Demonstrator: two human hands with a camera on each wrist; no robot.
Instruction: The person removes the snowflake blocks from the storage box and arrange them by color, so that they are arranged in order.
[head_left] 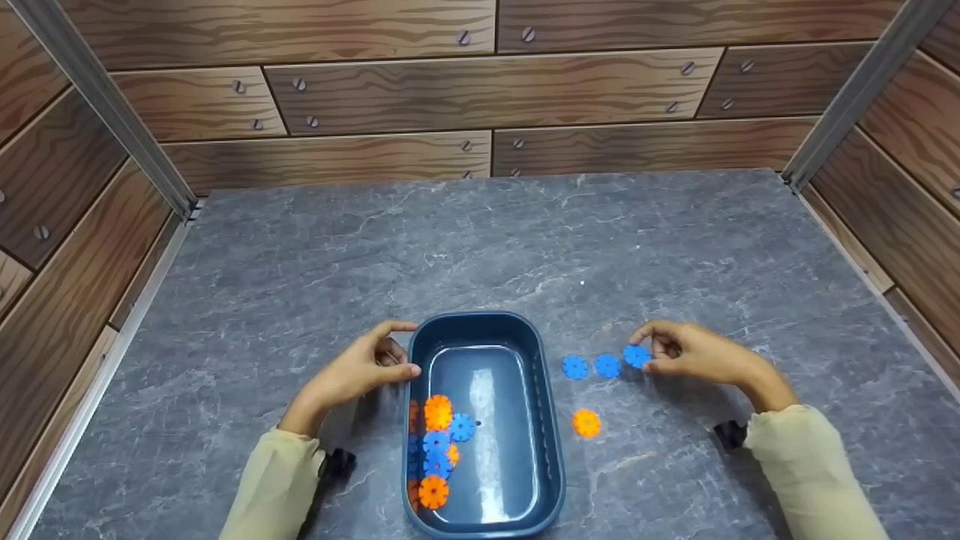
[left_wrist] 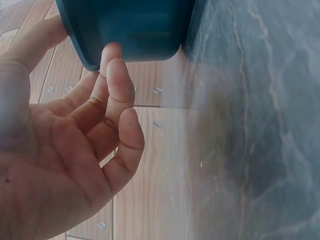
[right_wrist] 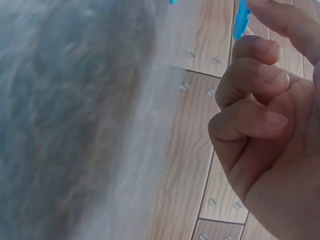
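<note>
My left hand (head_left: 349, 371) holds the left rim of a dark blue plastic bin (head_left: 551, 420), its thumb on the rim and index finger at the far corner. In the left wrist view its other fingers curl beside the outer wall. My right hand (head_left: 694, 352) pinches a blue notched disc (head_left: 636, 355) between thumb and index finger, right of the bin. In the right wrist view that disc (right_wrist: 241, 21) shows edge-on, the remaining fingers curled. Two more blue discs (head_left: 575, 367) lie in a row left of it. An orange notched disc (head_left: 586, 423) lies nearer the front.
Inside the bin, several orange discs (head_left: 433, 492) and blue discs (head_left: 462, 427) lie along the left wall, some overlapping. The grey marbled tabletop (head_left: 480, 247) is bounded by wood-patterned panels (head_left: 375, 97) and metal posts (head_left: 112, 112).
</note>
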